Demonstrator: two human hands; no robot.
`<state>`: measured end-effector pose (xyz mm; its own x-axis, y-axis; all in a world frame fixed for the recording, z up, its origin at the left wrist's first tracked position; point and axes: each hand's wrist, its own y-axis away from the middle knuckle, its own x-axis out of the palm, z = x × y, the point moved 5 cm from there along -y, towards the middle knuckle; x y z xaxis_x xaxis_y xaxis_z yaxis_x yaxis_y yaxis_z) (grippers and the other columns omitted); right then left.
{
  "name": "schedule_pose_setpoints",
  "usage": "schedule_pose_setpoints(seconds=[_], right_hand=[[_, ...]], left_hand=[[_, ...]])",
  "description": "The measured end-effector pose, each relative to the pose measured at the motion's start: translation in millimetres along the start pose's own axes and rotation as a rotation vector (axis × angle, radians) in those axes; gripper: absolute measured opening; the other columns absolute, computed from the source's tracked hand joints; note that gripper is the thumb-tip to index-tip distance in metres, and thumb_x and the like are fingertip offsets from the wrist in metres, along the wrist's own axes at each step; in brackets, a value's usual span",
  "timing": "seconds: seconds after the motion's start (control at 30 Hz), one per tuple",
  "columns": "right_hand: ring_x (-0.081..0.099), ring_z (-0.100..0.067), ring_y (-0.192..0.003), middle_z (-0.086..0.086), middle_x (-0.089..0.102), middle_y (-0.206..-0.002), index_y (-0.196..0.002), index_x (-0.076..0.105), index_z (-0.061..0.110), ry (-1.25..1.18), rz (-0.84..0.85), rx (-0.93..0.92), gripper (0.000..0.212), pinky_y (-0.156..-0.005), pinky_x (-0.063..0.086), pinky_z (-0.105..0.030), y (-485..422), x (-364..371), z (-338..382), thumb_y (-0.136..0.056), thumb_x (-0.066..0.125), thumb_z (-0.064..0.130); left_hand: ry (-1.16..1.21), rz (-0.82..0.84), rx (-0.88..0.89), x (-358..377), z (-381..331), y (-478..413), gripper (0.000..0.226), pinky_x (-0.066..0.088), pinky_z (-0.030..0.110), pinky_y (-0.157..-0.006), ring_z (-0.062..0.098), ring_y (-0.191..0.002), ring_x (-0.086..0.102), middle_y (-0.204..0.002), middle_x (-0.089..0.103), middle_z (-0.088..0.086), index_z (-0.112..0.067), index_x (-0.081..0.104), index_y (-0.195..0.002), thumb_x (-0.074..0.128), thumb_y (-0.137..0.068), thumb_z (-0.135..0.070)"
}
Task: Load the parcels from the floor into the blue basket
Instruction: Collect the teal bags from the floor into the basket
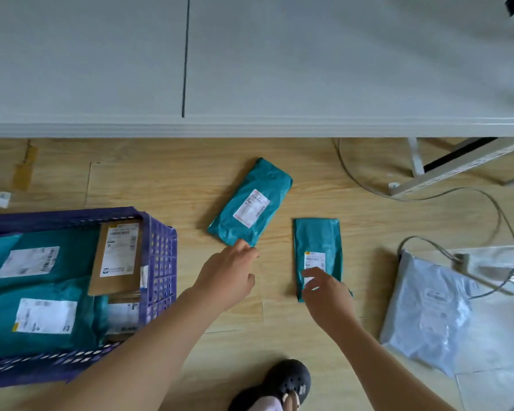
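Your left hand (229, 274) touches the tilted parcel (250, 203), fingers straight; your right hand (324, 292) hides the small parcel (316, 241)'s end, grip unclear.

Soft, even indoor light, fairly bright, with only faint shadows on the wood floor (279, 321). Motion blur smears the upper right corner and the grey parcel (428, 310). The whole picture is slightly soft.

Parcel-handling storeroom: labelled mailers (250, 203), blue basket (161, 250), metal racking (457, 167), wood-look floor (161, 179).
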<state>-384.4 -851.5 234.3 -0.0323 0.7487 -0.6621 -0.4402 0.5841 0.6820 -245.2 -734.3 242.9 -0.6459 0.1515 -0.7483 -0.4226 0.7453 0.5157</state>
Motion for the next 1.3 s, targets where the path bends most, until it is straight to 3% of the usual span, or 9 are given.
schedule_pose_setpoints(seconds=[0.3, 0.6, 0.73, 0.87, 0.97, 1.03, 1.1, 1.2, 1.3], right_hand=[[0.060, -0.018, -0.105, -0.001, 0.065, -0.117, -0.125, 0.056, 0.023, -0.133, -0.022, 0.135, 0.039, -0.074, 0.040, -0.021, -18.6, -26.3, -110.3, -0.088, 0.051, 0.011], [0.058, -0.024, -0.111, -0.005, 0.059, -0.125, -0.130, 0.051, 0.021, -0.238, 0.016, 0.320, 0.046, -0.083, 0.045, -0.026, -68.2, 7.1, -188.0, -0.085, 0.055, 0.012], [0.068, -0.028, -0.087, 0.000, 0.057, -0.090, -0.130, 0.048, 0.020, -0.419, -0.042, 0.414, 0.049, -0.083, 0.055, -0.043, -109.9, 32.9, -210.1, -0.083, 0.056, 0.009], [0.066, -0.020, -0.062, 0.001, 0.060, -0.083, -0.133, 0.043, 0.018, -0.755, -0.049, 0.619, 0.050, -0.074, 0.059, -0.038, -153.6, 79.7, -239.2, -0.085, 0.056, 0.006], [0.062, -0.021, -0.062, -0.006, 0.058, -0.103, -0.110, 0.055, 0.009, -1.041, 0.081, 0.748, 0.025, -0.059, 0.057, -0.028, -182.3, 123.5, -251.2, -0.087, 0.054, 0.000], [0.060, -0.021, -0.066, -0.007, 0.057, -0.103, -0.091, 0.058, 0.009, -1.228, 0.137, 0.770, 0.010, -0.049, 0.055, -0.023, -197.2, 145.6, -251.6, -0.087, 0.058, 0.000], [0.060, -0.021, -0.070, -0.009, 0.060, -0.095, -0.088, 0.059, 0.005, -1.417, 0.113, 0.770, 0.006, -0.048, 0.055, -0.019, -211.0, 159.1, -248.8, -0.086, 0.060, 0.000], [0.058, -0.016, -0.069, -0.010, 0.060, -0.081, -0.077, 0.058, 0.003, -1.580, 0.008, 0.804, 0.012, -0.049, 0.053, -0.013, -221.5, 166.0, -248.5, -0.086, 0.058, -0.005], [0.051, -0.009, -0.057, -0.005, 0.053, -0.067, -0.065, 0.051, 0.010, -1.519, -0.128, 0.822, 0.026, -0.045, 0.047, -0.010, -212.5, 149.5, -250.5, -0.083, 0.059, -0.008]], left_hand=[[-0.044, 0.130, 0.059, 63.4, -80.7, -47.9, 0.050, 0.045, 0.034, -0.090, 0.017, -0.123, 0.044, -0.138, 0.034, -0.004, -0.024, 0.036, -0.138, 0.049, -0.090, -0.020], [-0.077, 0.251, 0.084, 137.0, -105.4, -91.8, 0.053, 0.046, 0.036, -0.088, 0.020, -0.122, 0.043, -0.140, 0.032, -0.002, -0.025, 0.032, -0.141, 0.049, -0.091, -0.019], [-0.082, 0.259, 0.066, 170.2, -93.1, -124.5, 0.057, 0.046, 0.035, -0.089, 0.019, -0.124, 0.042, -0.142, 0.030, -0.003, -0.025, 0.029, -0.143, 0.049, -0.091, -0.019], [-0.095, 0.279, 0.036, 211.8, -69.4, -164.7, 0.057, 0.045, 0.036, -0.093, 0.019, -0.126, 0.041, -0.142, 0.029, -0.005, -0.026, 0.030, -0.143, 0.049, -0.090, -0.020], [-0.089, 0.274, 0.008, 238.0, -53.1, -194.3, 0.055, 0.045, 0.037, -0.094, 0.018, -0.126, 0.041, -0.141, 0.030, -0.005, -0.027, 0.030, -0.143, 0.049, -0.091, -0.022], [-0.082, 0.278, 0.004, 252.8, -48.4, -208.2, 0.055, 0.045, 0.037, -0.095, 0.018, -0.127, 0.040, -0.142, 0.031, -0.005, -0.027, 0.029, -0.143, 0.049, -0.092, -0.022], [-0.083, 0.283, 0.014, 263.0, -45.5, -217.7, 0.055, 0.045, 0.036, -0.095, 0.017, -0.127, 0.040, -0.142, 0.030, -0.005, -0.027, 0.028, -0.143, 0.049, -0.092, -0.022], [-0.081, 0.287, 0.013, 267.3, -41.4, -222.0, 0.054, 0.044, 0.035, -0.095, 0.016, -0.127, 0.039, -0.142, 0.029, -0.007, -0.027, 0.028, -0.143, 0.048, -0.093, -0.023], [-0.068, 0.287, 0.000, 255.7, -42.0, -210.8, 0.052, 0.043, 0.033, -0.095, 0.016, -0.126, 0.041, -0.142, 0.030, -0.006, -0.027, 0.031, -0.142, 0.048, -0.093, -0.023]])
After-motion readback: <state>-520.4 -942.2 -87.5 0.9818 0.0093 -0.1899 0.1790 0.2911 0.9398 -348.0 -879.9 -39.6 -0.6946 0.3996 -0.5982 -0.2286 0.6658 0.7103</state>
